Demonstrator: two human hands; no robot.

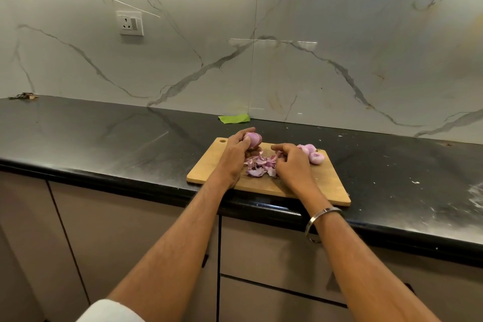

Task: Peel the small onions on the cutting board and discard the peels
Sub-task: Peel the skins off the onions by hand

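We see a wooden cutting board (pixel 324 185) lying on the black table (pixel 104 138), and our left hand (pixel 235 154) is over the board's far left part with its fingers curled around one small purple onion (pixel 253 139). Our right hand (pixel 290 165) rests on the middle of the board, its fingers bent down onto the pile of peels (pixel 258 166); we cannot tell if it grips any. Three more small onions (pixel 312 153) sit at the board's far right edge.

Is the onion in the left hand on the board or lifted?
Lifted: the left hand grips the onion above the board.
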